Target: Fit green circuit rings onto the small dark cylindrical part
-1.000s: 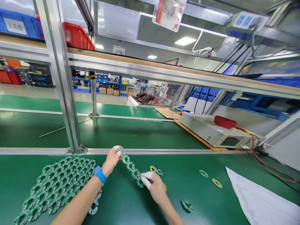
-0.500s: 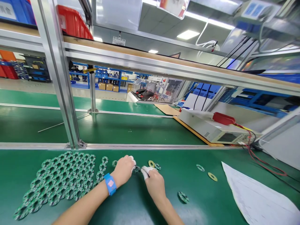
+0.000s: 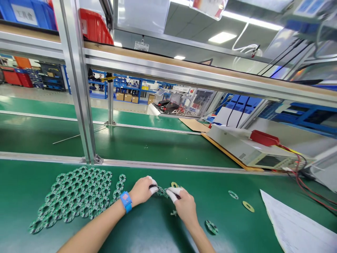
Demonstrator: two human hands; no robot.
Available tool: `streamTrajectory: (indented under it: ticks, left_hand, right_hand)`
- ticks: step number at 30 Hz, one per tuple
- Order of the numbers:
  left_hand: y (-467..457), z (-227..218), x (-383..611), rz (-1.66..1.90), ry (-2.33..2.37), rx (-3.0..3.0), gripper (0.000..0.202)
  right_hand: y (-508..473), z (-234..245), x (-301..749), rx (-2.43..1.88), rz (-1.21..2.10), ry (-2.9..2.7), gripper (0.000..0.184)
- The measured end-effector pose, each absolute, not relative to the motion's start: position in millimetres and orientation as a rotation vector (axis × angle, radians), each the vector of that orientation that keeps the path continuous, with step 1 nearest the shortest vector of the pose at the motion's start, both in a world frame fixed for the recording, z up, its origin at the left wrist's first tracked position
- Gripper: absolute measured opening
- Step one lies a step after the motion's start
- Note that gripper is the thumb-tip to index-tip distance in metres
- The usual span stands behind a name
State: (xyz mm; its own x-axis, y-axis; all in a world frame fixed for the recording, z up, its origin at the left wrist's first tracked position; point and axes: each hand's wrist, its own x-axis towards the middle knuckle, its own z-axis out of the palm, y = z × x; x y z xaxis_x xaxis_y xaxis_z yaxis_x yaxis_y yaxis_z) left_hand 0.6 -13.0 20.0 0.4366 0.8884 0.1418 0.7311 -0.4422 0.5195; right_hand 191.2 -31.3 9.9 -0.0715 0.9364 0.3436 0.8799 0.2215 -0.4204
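Green ring strip (image 3: pixel 161 192): one, stretched between the two hands over the near table; two rings can be made out, the fingers hide the ends, so the full count cannot be told.
Left hand (image 3: pixel 142 191): at the strip's left end, thumb and finger in white covers pinched on it.
Right hand (image 3: pixel 185 208): at the strip's right end, thumb and finger, also white-tipped, clamped on it.
Wristband (image 3: pixel 126 201): one, blue, on the left wrist, left of the strip.
Yellow rings: two; one (image 3: pixel 174 184) just right of the strip, partly hidden by the right hand, the other (image 3: pixel 248 206) well to its right.
Thin ring (image 3: pixel 233 194): one, pale green, right of the strip.
Thick ring (image 3: pixel 211 227): one dark green piece, right of the strip and nearer the person.
Short chain (image 3: pixel 119 186): one, at least four rings, left of the strip.
Ring sheet (image 3: pixel 76 191): one, farther left of the strip; dozens of rings, too crowded to count surely.
Paper (image 3: pixel 302 219): one sheet, far right of the strip.
Bins: two, one red (image 3: pixel 95 26), one blue (image 3: pixel 30 13), on the shelf above and left of the strip.
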Motion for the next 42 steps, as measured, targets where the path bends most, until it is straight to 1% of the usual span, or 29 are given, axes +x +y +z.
streamTrajectory:
  ticks: [7, 14, 16, 22, 28, 31, 35, 39, 42]
  left_hand:
    - [-21, 16, 13, 0.626, 1.547, 2.183, 0.019]
    - [-19, 19, 13, 0.682, 1.406, 2.177, 0.02]
    - [-16, 19, 9, 0.68, 1.385, 2.182, 0.02]
    - [-16, 17, 7, 0.613, 1.491, 2.17, 0.018]
    - [-23, 20, 15, 0.583, 1.57, 2.166, 0.02]
    - [-21, 21, 15, 0.587, 1.497, 2.194, 0.018]
    - [-19, 17, 18, 0.587, 1.397, 2.24, 0.015]
    - [-25, 11, 27, 0.558, 1.457, 2.226, 0.018]
    - [-31, 20, 27, 0.536, 1.474, 2.221, 0.019]
  right_hand:
    - [-32, 3, 186, -1.768, 0.047, -1.856, 0.035]
    - [-27, 6, 191, -1.583, 0.2, -1.986, 0.025]
    - [-25, 5, 192, -1.568, 0.214, -1.968, 0.024]
    - [-26, 0, 193, -1.648, 0.116, -1.825, 0.034]
    - [-26, -2, 193, -1.676, 0.065, -1.817, 0.038]
    - [-24, 2, 195, -1.633, 0.108, -1.893, 0.036]
    - [-26, 5, 190, -1.595, 0.18, -1.995, 0.026]
    - [-30, 3, 185, -1.69, 0.133, -1.978, 0.027]
    - [-30, 4, 193, -1.769, 0.099, -1.953, 0.027]
